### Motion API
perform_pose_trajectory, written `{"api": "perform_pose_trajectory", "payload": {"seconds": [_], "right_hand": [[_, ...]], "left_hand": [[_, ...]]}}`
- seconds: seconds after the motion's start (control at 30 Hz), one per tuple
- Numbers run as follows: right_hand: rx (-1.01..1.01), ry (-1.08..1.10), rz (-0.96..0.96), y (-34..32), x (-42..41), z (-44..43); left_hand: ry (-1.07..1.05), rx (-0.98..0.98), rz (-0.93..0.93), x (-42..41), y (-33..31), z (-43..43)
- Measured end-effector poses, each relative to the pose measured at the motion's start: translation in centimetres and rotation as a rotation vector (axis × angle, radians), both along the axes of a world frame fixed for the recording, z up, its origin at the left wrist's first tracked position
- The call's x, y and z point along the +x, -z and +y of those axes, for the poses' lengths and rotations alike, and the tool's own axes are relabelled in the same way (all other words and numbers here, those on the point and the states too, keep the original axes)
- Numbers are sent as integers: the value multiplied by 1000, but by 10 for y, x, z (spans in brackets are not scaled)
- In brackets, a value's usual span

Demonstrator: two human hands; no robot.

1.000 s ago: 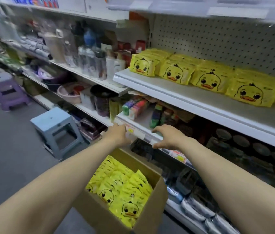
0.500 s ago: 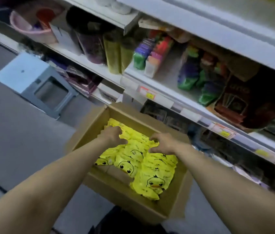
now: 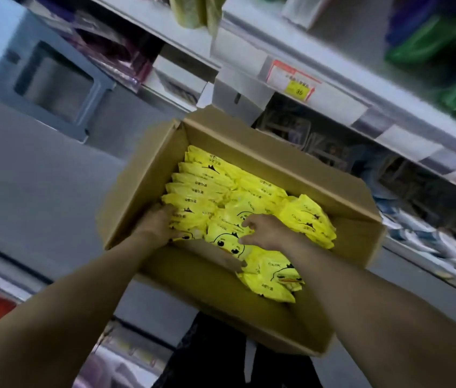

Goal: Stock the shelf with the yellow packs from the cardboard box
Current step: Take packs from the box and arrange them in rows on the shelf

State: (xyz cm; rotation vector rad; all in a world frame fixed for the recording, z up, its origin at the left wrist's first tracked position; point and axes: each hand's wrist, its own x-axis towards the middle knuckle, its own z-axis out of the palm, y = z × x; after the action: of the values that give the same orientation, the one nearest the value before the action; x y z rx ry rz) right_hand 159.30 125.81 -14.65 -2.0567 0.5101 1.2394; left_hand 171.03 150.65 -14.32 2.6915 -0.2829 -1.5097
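Box: an open brown cardboard box (image 3: 277, 161) sits right in front of the person, flaps up, its far wall near the lower shelving; what carries it cannot be seen.
Task items: glossy yellow packs (image 3: 308, 217) with a black-drawn duck face fill the box. On the left they stand on edge in a tight row; in the middle and on the right they lie loose and overlapping, some face up.
Left hand: the left hand (image 3: 159, 225) reaches over the near wall onto the near end of the standing row. Its fingertips are buried among the packs, so I cannot tell whether it grips one or only rests there.
Right hand: the right hand (image 3: 266, 233) is on a face-up pack in the middle of the box, fingers bent, thumb and forefinger pinching its upper part.
Shelf: a white metal shelf (image 3: 341, 99) runs across the upper right, with a red-and-yellow price tag (image 3: 291, 79) on its front rail and green packages (image 3: 439, 43) blurred on top.
Floor: a grey floor (image 3: 25, 177) on the left, with a blue-grey plastic stool (image 3: 53, 77) standing well apart from the box.
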Motion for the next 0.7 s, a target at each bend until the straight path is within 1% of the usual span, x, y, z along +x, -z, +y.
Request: {"api": "perform_pose_trajectory", "payload": {"seconds": [0.1, 0.2, 0.3, 0.43, 0.53, 0.7], "right_hand": [[-16, 1, 12, 21, 5, 13], [-74, -47, 13, 35, 8, 20], [-136, -101, -18, 42, 10, 24], [-193, -88, -63, 51, 3, 31], [-256, -94, -87, 57, -3, 38], [-313, -155, -120, 63, -2, 42]], "left_hand": [[38, -33, -37, 0, 16, 4], [125, 2, -92, -2, 27, 2], [191, 29, -124, 0, 34, -1], [257, 35, -154, 5, 42, -7], [260, 0, -154, 8, 45, -11], [159, -36, -63, 14, 41, -10]]}}
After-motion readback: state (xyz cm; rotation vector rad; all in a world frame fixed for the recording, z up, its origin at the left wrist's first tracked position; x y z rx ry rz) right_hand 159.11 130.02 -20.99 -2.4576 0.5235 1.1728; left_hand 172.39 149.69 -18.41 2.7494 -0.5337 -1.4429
